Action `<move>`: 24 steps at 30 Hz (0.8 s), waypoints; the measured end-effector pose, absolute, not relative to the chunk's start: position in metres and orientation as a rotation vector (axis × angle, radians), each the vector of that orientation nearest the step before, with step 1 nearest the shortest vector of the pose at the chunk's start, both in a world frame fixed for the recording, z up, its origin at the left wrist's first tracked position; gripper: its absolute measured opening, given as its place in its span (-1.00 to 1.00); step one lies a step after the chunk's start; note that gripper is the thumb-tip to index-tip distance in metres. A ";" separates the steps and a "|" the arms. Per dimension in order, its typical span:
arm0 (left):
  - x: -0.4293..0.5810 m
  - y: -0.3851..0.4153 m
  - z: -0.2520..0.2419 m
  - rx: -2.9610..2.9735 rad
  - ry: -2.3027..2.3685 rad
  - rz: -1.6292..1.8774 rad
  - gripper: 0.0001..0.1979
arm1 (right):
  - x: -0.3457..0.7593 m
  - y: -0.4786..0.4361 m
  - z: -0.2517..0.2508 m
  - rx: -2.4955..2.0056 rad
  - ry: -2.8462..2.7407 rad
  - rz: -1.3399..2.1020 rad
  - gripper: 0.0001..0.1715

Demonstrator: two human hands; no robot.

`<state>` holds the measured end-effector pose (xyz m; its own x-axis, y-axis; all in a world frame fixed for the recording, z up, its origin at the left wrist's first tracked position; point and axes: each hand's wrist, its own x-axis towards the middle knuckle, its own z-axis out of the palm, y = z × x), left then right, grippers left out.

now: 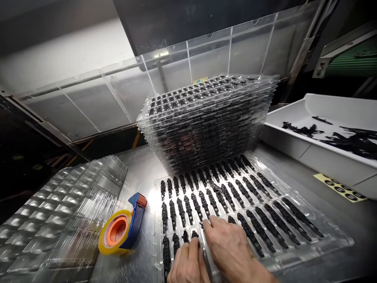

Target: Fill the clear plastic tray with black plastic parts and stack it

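Metal table (140, 166): tray (335, 239) of black parts (302, 217), near
Left hand (188, 264): fingers narrow, hold unclear
Right hand (228, 241): likewise

Bench (140, 167): grey metal, shiny. On it, front and middle, transparent compartmented tray (332, 236); tall tray stack (212, 125) just behind. Left, pile of nested transparent trays (59, 212), blue tape dispenser (137, 218) between pile and tray. Right, white bin (309, 152), yellow sticker sheet (338, 188) just beside it

Left hand (188, 264), right hand (231, 245) over clear tray (335, 239)
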<state>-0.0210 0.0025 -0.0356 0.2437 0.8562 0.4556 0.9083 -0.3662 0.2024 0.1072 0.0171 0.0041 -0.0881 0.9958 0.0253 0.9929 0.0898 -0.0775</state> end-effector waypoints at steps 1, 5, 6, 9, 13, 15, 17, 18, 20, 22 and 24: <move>-0.021 0.003 -0.038 -2.454 -1.655 -0.869 -0.73 | 0.103 0.020 0.007 -2.083 -2.296 0.052 -0.70; -0.017 0.009 -0.045 -2.641 -1.657 -0.813 -0.68 | 0.103 0.017 0.014 -2.035 -2.295 0.270 -0.67; -0.016 0.010 -0.045 -2.640 -1.666 -0.778 -0.69 | 0.108 0.014 0.015 -1.968 -2.283 0.387 -0.63; -0.019 0.011 -0.045 -2.604 -1.649 -0.840 -0.70 | 0.132 0.008 0.019 -1.780 -2.142 0.669 -0.59; -0.016 0.009 -0.038 -2.479 -1.637 -1.034 -0.79 | 0.169 0.029 0.025 -1.904 -1.949 0.721 -0.67; -0.008 0.009 -0.033 -2.437 -1.679 -1.000 -0.81 | 0.181 0.049 0.028 -2.037 -1.918 0.550 -0.71; 0.001 0.010 -0.030 -2.462 -1.757 -0.851 -0.85 | 0.190 0.069 0.030 -2.146 -1.883 0.365 -0.75; 0.004 0.011 -0.030 -2.484 -1.796 -0.775 -0.87 | 0.192 0.077 0.030 -2.175 -1.871 0.309 -0.76; 0.008 0.012 -0.033 -2.516 -1.840 -0.699 -0.88 | 0.196 0.088 0.027 -2.200 -1.867 0.264 -0.80; 0.008 0.012 -0.040 -2.524 -1.828 -0.743 -0.83 | 0.197 0.093 0.022 -2.207 -1.868 0.267 -0.83; 0.005 0.013 -0.048 -2.531 -1.794 -0.826 -0.77 | 0.198 0.094 0.016 -2.204 -1.848 0.303 -0.84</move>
